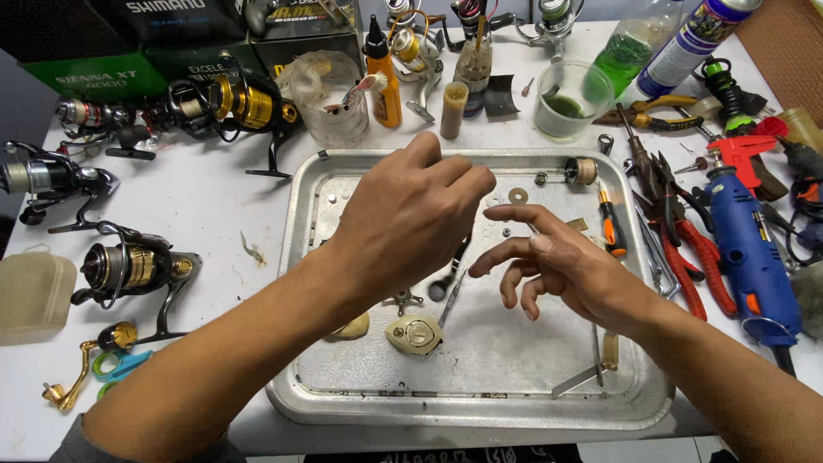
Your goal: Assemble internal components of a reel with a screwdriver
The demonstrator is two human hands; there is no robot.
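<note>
Both hands hover over a metal tray (302,257) of small reel parts. The left hand (407,219) is loosely curled, back to the camera, its fingertips pinched together near the right hand's forefinger; whether they grip anything cannot be told. The right hand (557,266) is open, fingers spread and half bent, holding nothing visible. Just below the left hand lie a beige side cover (414,333) and tweezers (452,296). Beyond the right fingertips sit a washer (518,195) and an orange screwdriver (610,225). Right of the right hand, outside the tray, lie red pliers (690,249) and a blue rotary tool (750,253). Left of the left forearm rests a fishing reel (133,267).
</note>
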